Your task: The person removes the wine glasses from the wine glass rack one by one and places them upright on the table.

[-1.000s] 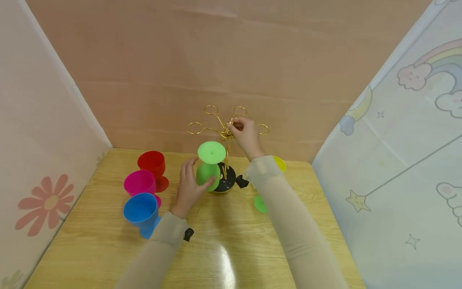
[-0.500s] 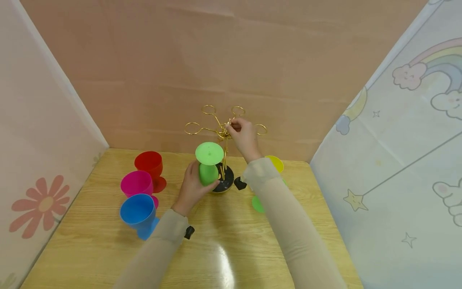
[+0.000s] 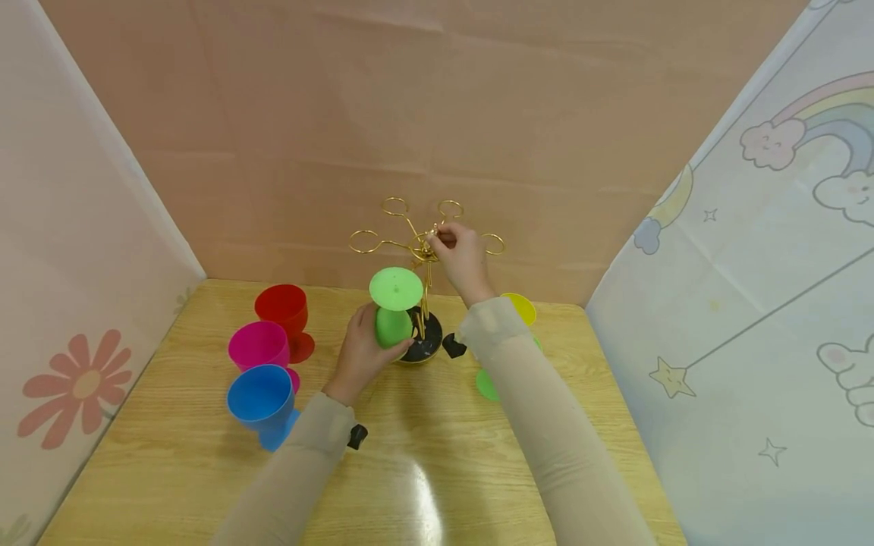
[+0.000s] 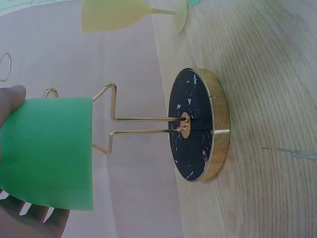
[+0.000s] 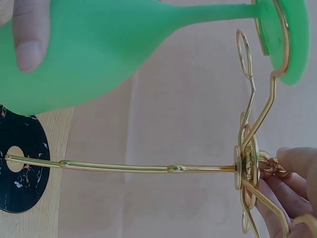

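A green plastic goblet (image 3: 394, 326) hangs upside down at the front of a gold wire glass rack (image 3: 364, 242). My left hand (image 3: 356, 355) grips it by the bowl, thumb on one side and fingers on the other. In the right wrist view, the goblet's foot (image 5: 296, 47) lies at an open gold hook (image 5: 273, 91), with the stem passing through it. At the rack's top, my right hand (image 3: 464, 258) pinches the small gold finial (image 5: 271, 166). The rack's round black base (image 4: 190, 124) with gold rim stands on the table, partly behind the goblet in the head view.
Red (image 3: 281, 305), magenta (image 3: 258, 346) and blue (image 3: 262, 394) goblets stand at the left of the wooden table (image 3: 396, 493). Partly behind the right sleeve are a yellow goblet (image 3: 522, 307) and a green goblet's foot (image 3: 487, 385). A peach backdrop rises close behind the rack.
My left fingers have come in closer around the green goblet's bowl, which has swung more upright under its foot. The right hand stays on the finial. The head view has shifted slightly.
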### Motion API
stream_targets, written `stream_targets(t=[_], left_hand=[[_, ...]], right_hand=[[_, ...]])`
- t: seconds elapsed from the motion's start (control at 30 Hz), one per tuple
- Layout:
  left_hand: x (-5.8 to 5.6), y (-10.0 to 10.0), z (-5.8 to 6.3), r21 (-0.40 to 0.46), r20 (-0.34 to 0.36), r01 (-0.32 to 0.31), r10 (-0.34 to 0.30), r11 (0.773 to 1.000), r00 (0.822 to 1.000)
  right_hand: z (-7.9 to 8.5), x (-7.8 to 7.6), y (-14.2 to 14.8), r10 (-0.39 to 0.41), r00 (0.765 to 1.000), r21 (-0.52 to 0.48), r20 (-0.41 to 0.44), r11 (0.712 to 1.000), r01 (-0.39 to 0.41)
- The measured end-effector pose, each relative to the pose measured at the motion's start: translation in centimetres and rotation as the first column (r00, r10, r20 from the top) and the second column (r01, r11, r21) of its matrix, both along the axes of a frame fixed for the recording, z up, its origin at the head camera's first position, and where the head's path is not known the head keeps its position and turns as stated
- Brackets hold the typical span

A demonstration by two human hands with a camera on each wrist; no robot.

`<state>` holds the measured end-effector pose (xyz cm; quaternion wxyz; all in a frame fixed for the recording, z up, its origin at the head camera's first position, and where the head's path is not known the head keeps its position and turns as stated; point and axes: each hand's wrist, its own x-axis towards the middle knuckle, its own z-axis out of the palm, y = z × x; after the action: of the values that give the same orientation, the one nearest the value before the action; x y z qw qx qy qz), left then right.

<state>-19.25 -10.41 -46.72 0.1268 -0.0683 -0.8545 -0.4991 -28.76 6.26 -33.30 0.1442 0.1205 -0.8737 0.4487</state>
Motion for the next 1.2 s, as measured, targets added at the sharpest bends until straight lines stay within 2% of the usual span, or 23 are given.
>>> stream_targets(t=[0.37, 0.93, 1.2], left_hand=[[0.7, 0.1, 1.0, -0.040, -0.029, -0.011, 0.010, 0.999, 1.000], [1.6, 0.7, 2.0, -0.136, -0.152, -0.059, 0.038, 0.989, 0.988], [1.9, 1.0, 2.5, -0.118, -0.167, -0.103, 0.083, 0.988, 0.983]], right_hand=[[0.2, 0.8, 0.0, 0.007, 1.000, -0.001, -0.001, 1.000, -0.007], [0.1, 1.6, -0.2, 0.019, 1.000, -0.004, 0.016, 1.000, -0.019], [0.2, 1.8, -0.1, 0.031, 0.999, -0.019, 0.009, 0.999, -0.031]])
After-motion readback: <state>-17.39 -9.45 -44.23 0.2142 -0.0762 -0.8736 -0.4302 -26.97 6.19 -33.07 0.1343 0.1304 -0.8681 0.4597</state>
